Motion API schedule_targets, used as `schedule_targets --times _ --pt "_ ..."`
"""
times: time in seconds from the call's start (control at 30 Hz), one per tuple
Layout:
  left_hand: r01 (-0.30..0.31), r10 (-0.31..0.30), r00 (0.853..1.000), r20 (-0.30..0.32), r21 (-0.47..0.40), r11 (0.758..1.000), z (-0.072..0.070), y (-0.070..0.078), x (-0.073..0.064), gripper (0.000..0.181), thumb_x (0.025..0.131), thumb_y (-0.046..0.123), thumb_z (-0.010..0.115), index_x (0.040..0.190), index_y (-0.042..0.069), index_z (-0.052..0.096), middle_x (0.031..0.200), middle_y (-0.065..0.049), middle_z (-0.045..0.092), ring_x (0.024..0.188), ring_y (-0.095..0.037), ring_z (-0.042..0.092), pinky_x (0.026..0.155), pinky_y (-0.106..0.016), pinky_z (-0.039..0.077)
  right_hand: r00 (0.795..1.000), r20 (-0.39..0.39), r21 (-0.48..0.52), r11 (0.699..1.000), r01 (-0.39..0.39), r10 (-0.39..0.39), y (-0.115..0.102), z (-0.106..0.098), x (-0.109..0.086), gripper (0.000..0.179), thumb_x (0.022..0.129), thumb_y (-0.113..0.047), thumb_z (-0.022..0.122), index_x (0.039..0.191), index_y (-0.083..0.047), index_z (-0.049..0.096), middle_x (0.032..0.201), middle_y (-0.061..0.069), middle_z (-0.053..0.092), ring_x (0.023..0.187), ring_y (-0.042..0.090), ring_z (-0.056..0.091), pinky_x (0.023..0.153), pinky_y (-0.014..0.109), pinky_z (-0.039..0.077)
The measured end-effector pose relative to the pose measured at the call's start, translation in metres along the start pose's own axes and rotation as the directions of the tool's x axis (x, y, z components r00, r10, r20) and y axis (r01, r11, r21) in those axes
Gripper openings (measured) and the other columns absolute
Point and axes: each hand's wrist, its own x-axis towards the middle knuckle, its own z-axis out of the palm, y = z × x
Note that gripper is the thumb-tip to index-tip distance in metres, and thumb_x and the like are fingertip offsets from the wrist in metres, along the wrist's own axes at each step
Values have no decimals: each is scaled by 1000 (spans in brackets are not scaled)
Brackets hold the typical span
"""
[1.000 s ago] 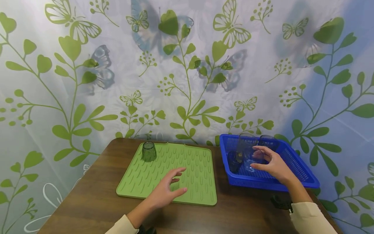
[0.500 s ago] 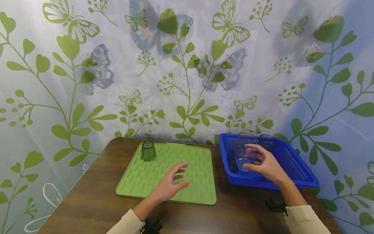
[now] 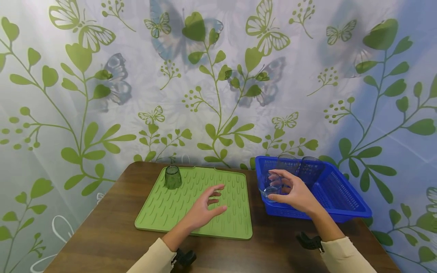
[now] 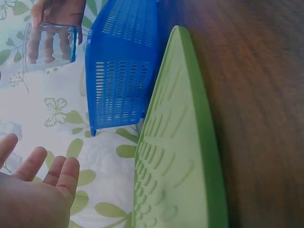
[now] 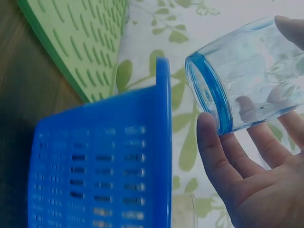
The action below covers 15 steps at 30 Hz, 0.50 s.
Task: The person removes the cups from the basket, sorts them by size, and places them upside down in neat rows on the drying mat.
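My right hand [image 3: 294, 192] grips a clear drinking glass [image 3: 264, 186] around its side, above the left rim of the blue basket [image 3: 319, 217]. In the right wrist view the glass [image 5: 244, 78] shows a thick bluish base, held toward the table side, with fingers and thumb around it. My left hand [image 3: 202, 211] hovers over the green drying mat [image 3: 235, 223], fingers spread and relaxed, holding nothing. A dark green glass [image 3: 173, 178] stands at the mat's far left corner.
Two more glasses, one clear [image 3: 286, 163] and one darker [image 3: 310, 170], stand at the back of the basket. The wooden table [image 3: 239, 252] ends at a patterned curtain [image 3: 191, 125] behind it.
My right hand has carried the clear glass left, from over the basket's middle to its left rim. The left hand has shifted slightly right over the mat.
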Motion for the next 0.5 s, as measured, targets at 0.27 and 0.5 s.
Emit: schedule_targets --times 0.27,0.5 --pt "9 -9 1000 10 3 1000 0 5 8 68 98 26 71 157 25 37 160 -4 40 142 -30 46 116 -48 43 999 30 -9 1000 30 -29 -5 17 6 69 86 -26 85 147 -23 53 135 13 64 114 30 66 85 34 58" --pt "16 -16 1000 6 11 1000 1 7 14 67 98 27 72 156 25 39 158 -6 42 140 -31 48 116 -53 43 999 25 -20 999 47 -46 -11 30 12 73 82 -29 88 146 -15 56 131 9 67 111 28 66 84 32 58"
